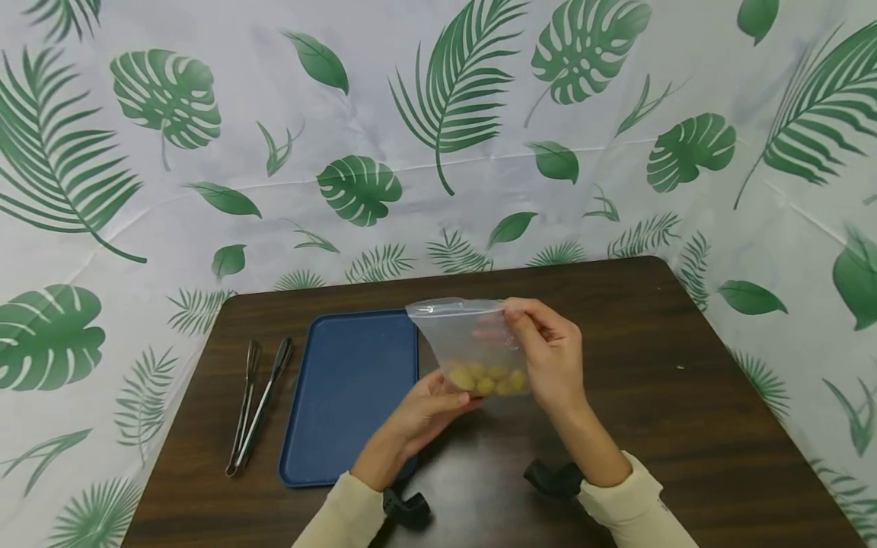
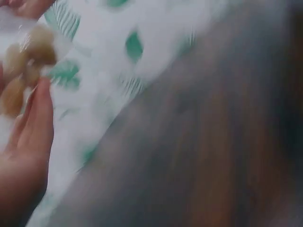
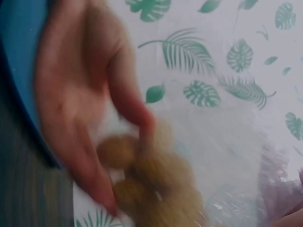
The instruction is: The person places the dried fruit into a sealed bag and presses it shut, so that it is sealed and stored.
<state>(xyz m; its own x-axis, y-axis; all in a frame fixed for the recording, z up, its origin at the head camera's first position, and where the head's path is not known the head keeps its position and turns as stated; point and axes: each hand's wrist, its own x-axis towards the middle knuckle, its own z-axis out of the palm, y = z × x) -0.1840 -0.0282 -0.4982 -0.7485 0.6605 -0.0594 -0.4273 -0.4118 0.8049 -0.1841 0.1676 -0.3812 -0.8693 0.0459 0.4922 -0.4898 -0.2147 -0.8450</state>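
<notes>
A clear zip-top plastic bag [image 1: 448, 327] is held up above the table, with several small, round, yellow-brown pieces [image 1: 485, 378] that look like baby potatoes at its bottom. My left hand [image 1: 428, 415] pinches the lower left corner, thumb in front and fingers beneath. At the upper right end of the zip edge, my right hand [image 1: 556, 354] grips the bag between thumb and curled fingers. In the right wrist view, the left hand's thumb [image 3: 130, 94] presses against the pieces through the plastic. Both wrist views are partly blurred.
A blue tray [image 1: 356, 380] lies on the dark wood table [image 1: 685, 441], partly behind my left hand. Metal tongs [image 1: 256, 417] lie left of it, arms spread. A tiny yellowish scrap [image 1: 680, 367] is on the right. Leaf-print cloth [image 1: 384, 99] hangs behind the table.
</notes>
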